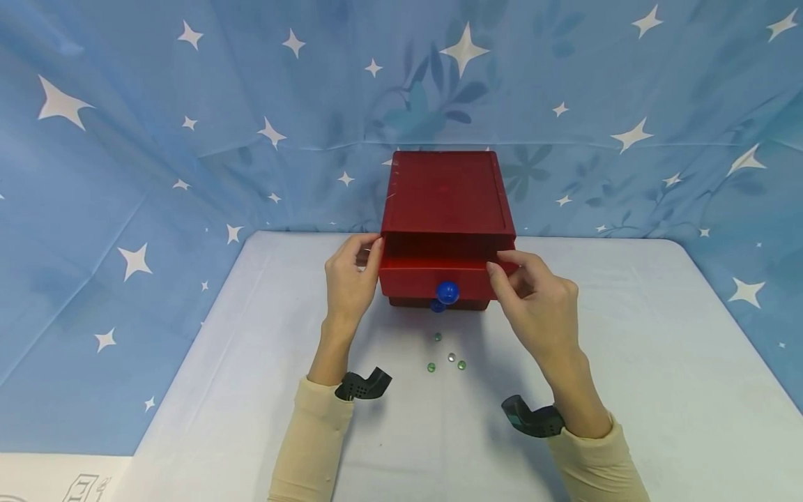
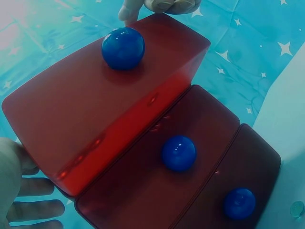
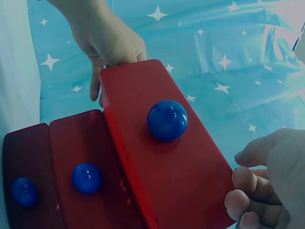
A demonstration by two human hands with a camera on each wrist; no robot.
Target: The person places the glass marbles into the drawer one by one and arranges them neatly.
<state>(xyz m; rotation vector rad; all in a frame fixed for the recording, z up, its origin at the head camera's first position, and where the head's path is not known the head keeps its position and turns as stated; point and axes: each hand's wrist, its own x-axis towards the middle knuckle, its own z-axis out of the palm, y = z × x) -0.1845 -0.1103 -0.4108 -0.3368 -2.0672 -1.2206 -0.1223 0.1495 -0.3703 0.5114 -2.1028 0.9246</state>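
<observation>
A red chest of drawers [image 1: 445,192] stands on the white table, its top drawer [image 1: 414,280] pulled out towards me. Round blue knobs, such as the top one [image 3: 167,120], mark the fronts. My left hand [image 1: 351,284] grips the drawer's left side between thumb and index finger; its other fingers stretch out beside the box. At the right front corner my right hand [image 1: 539,303] holds the drawer with thumb and bent fingers. The lower drawers, one with a blue knob [image 2: 179,153], are closed. Part of the drawer's inside is in shadow.
Several small glass gems, green ones [image 1: 461,364] and a clear one [image 1: 452,357], lie on the white table [image 1: 633,362] before the chest. Behind it hangs a blue star-patterned cloth [image 1: 301,90]. A printed sheet [image 1: 63,481] shows at the lower left.
</observation>
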